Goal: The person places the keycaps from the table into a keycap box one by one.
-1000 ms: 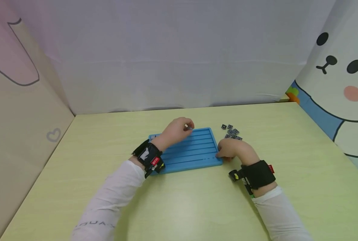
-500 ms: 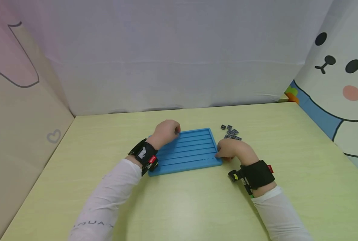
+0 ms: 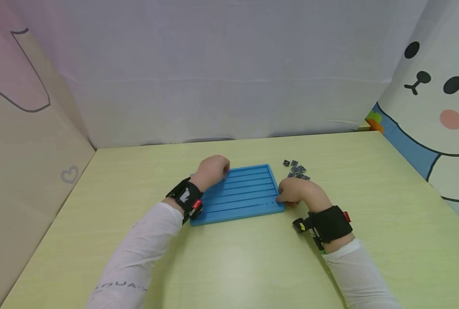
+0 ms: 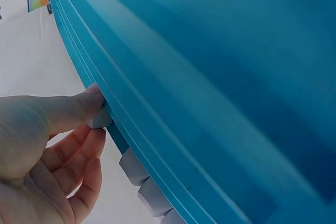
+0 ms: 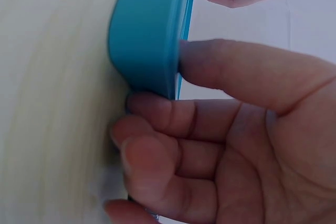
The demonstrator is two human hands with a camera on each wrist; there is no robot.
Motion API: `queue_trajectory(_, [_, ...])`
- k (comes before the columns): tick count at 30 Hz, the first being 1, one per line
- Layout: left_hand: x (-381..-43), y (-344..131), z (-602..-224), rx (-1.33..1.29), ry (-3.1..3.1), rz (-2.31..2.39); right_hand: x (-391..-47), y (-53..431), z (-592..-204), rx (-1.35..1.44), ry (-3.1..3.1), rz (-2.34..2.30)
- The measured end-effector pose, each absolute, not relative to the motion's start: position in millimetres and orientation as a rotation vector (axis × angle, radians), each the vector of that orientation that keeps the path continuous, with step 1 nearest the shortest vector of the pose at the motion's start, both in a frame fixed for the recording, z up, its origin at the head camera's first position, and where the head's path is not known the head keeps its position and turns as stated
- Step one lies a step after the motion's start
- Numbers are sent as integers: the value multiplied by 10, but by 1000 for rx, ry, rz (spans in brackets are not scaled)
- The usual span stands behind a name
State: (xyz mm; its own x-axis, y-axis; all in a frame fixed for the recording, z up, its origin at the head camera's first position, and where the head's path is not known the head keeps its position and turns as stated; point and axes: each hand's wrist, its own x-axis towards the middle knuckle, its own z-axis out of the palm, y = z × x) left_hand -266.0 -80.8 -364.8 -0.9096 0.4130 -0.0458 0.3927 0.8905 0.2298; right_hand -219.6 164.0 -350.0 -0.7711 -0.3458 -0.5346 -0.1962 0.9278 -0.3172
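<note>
A blue ridged tray lies on the table between my hands. My left hand is over its far left part. In the left wrist view, thumb and forefinger pinch a small grey keycap against a ridge. Several similar grey keycaps stand in a row along the tray there; the hand hides them in the head view. My right hand grips the tray's near right corner. Its thumb presses on the rim and its curled fingers touch the outer side, as the right wrist view shows.
Several small dark square pieces lie loose on the table, just beyond my right hand. A pale curtain hangs behind the table's far edge. Printed panels stand at both sides.
My left hand has moved left and slightly nearer over the tray, carrying the keycap down to the far left part. The right hand keeps its grip on the corner.
</note>
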Motion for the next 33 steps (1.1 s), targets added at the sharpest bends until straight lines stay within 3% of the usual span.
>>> queue_trajectory(33, [-2638,-912,-3559,571,2907,225,-2210,1659,-3537,-374,2474,-338])
